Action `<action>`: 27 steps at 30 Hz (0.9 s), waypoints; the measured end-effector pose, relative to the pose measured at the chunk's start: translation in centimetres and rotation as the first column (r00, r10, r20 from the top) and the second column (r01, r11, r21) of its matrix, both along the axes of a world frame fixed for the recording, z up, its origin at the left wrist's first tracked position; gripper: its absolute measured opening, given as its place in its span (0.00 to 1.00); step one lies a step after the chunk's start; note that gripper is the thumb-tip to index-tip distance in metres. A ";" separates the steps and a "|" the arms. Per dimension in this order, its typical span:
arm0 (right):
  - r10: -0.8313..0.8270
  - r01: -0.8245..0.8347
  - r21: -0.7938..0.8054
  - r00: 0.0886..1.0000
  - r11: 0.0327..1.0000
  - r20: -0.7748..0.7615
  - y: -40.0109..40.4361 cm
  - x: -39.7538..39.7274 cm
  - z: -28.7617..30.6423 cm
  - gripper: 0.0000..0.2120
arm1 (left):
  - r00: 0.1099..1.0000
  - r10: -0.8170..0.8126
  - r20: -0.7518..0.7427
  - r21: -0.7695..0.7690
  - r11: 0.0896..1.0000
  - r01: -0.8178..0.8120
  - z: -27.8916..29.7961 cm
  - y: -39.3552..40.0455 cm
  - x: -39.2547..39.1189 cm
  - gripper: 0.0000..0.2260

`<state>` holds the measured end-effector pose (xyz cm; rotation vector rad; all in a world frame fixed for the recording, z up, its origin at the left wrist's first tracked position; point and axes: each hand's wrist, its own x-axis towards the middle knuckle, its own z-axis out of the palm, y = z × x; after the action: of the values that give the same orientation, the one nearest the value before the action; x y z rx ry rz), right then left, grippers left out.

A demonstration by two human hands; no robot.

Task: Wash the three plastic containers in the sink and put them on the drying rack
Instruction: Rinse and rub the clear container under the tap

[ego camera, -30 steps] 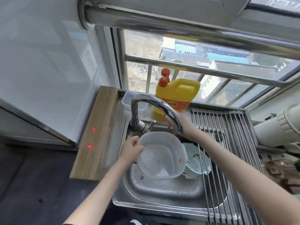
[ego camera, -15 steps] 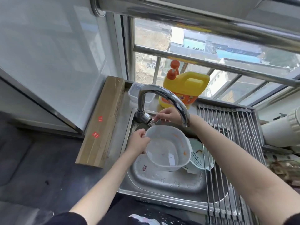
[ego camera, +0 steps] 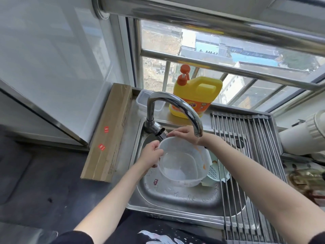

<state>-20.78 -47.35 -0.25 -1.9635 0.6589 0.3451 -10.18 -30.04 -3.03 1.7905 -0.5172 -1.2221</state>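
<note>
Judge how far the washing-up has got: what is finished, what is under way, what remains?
Finished: nothing; the drying rack holds no container. Under way: the left hand grips a translucent container, orange residue inside, over the sink; the right hand reaches the tap lever, no water visible. Remaining: washing it, other containers, racking.

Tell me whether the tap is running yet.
Seemingly off: no stream shows below the faucet spout above the clear container. The right hand touches its lever.
</note>
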 end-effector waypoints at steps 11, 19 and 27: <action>-0.028 0.034 -0.134 0.999 0.990 0.046 0.1 -1.1 1.7 0.18 | 1.000 -0.029 -0.013 0.000 1.000 0.029 -1.1 -0.5 -0.4 0.07; -0.427 0.433 -0.037 0.897 0.900 0.117 2.0 -5.0 5.0 0.15 | 0.990 0.007 -0.138 0.045 0.999 -0.001 -2.0 -1.0 -1.5 0.09; -0.402 0.397 -0.113 0.915 0.911 -0.026 3.2 -4.4 4.8 0.18 | 0.988 0.002 -0.157 -0.001 1.000 -0.002 -1.8 -1.5 -1.5 0.08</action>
<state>-25.20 -44.18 4.57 -1.8650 1.1081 0.1049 -11.71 -31.57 -4.82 1.6768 -0.4258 -1.3480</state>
